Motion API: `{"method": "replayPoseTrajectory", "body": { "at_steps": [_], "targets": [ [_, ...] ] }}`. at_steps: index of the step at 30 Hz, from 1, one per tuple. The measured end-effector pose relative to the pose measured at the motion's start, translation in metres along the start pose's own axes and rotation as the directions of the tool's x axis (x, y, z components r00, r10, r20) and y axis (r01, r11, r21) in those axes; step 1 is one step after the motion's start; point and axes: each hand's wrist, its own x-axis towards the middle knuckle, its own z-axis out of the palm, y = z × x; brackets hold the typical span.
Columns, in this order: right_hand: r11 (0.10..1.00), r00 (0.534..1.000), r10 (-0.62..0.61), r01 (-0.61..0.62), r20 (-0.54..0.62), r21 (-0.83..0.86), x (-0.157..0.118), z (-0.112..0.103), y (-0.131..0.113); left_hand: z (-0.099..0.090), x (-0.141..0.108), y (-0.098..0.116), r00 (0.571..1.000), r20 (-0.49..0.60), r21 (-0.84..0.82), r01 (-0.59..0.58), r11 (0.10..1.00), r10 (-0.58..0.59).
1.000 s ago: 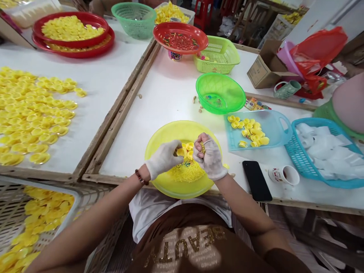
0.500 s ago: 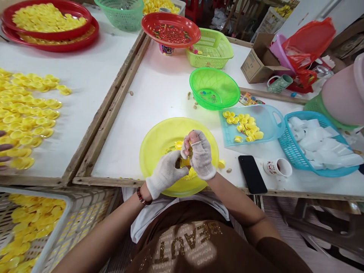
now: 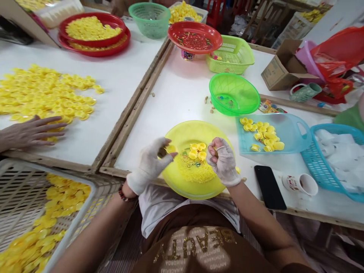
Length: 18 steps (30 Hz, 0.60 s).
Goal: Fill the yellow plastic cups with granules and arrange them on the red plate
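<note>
Left hand (image 3: pixel 149 163), near centre, has thumb and fingers parted around a yellow piece (image 3: pixel 170 148); whether it grips it, I cannot tell. Right hand (image 3: pixel 226 163) is curled tight round small yellow bits (image 3: pixel 215 153). Between them, in the yellow basin (image 3: pixel 182 132), four yellow cups (image 3: pixel 193 154) sit grouped beyond a loose yellow heap (image 3: pixel 196 174), so much looks left. Right of centre, the blue tray (image 3: pixel 290 132) bears cups seemingly set aside; farther up stand the green bowl (image 3: pixel 241 91) and red dish (image 3: pixel 176 35)
</note>
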Motion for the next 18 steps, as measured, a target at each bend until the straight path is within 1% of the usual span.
{"method": "replayPoseTrajectory", "body": {
  "at_steps": [1,3,4,6,7,8,9,10,11,12,13,14,15,16,17,18],
  "targets": [
    [1.0,1.0,0.008,-0.008,-0.001,-0.01,-0.001,-0.001,0.002,-0.019,0.005,-0.012,0.996,-0.077,0.051,0.051,0.997,-0.047],
    [0.999,1.0,0.023,-0.023,-0.002,-0.029,-0.001,-0.003,0.004,-0.061,0.014,-0.041,0.962,-0.24,0.203,0.182,0.962,-0.131],
    [0.999,1.0,0.031,-0.031,-0.004,-0.037,-0.002,-0.004,0.004,-0.082,0.017,-0.059,0.933,-0.318,0.286,0.265,0.921,-0.17],
    [0.998,0.999,0.049,-0.049,-0.005,-0.047,-0.002,-0.006,0.004,-0.121,0.019,-0.095,0.868,-0.422,0.421,0.442,0.792,-0.26],
    [0.997,0.998,0.057,-0.058,-0.004,-0.046,-0.001,-0.007,0.004,-0.136,0.018,-0.113,0.837,-0.451,0.463,0.517,0.72,-0.31],
    [0.997,0.998,0.066,-0.066,-0.002,-0.041,0.0,-0.008,0.003,-0.148,0.015,-0.129,0.806,-0.442,0.491,0.584,0.646,-0.394],
    [0.997,0.997,0.075,-0.075,0.0,-0.032,0.001,-0.009,0.003,-0.158,0.012,-0.142,0.774,-0.437,0.505,0.633,0.587,-0.459],
    [0.996,0.997,0.082,-0.082,0.004,-0.021,0.002,-0.01,0.003,-0.164,0.008,-0.153,0.76,-0.412,0.518,0.649,0.557,-0.503],
    [0.996,0.996,0.086,-0.086,0.007,-0.01,0.004,-0.011,0.002,-0.169,0.004,-0.161,0.751,-0.385,0.528,0.656,0.539,-0.537],
    [0.996,0.996,0.088,-0.088,0.01,-0.001,0.006,-0.011,0.002,-0.17,0.001,-0.164,0.753,-0.367,0.537,0.651,0.536,-0.546],
    [0.996,0.996,0.089,-0.089,0.012,0.004,0.007,-0.011,0.002,-0.169,-0.001,-0.164,0.761,-0.365,0.55,0.641,0.535,-0.536],
    [0.996,0.996,0.09,-0.09,0.015,0.005,0.009,-0.01,0.002,-0.166,-0.001,-0.16,0.771,-0.384,0.564,0.631,0.532,-0.508],
    [0.996,0.996,0.09,-0.09,0.019,0.005,0.01,-0.009,0.002,-0.159,-0.001,-0.151,0.785,-0.417,0.572,0.618,0.539,-0.458],
    [0.996,0.996,0.09,-0.09,0.022,0.004,0.011,-0.007,0.002,-0.149,0.001,-0.138,0.806,-0.45,0.573,0.59,0.568,-0.383],
    [0.996,0.996,0.09,-0.09,0.025,0.003,0.011,-0.006,0.002,-0.136,0.004,-0.121,0.835,-0.471,0.57,0.535,0.623,-0.286],
    [0.996,0.996,0.089,-0.089,0.024,0.004,0.012,-0.004,0.002,-0.119,0.007,-0.101,0.865,-0.464,0.558,0.452,0.696,-0.19]
  ]
}}
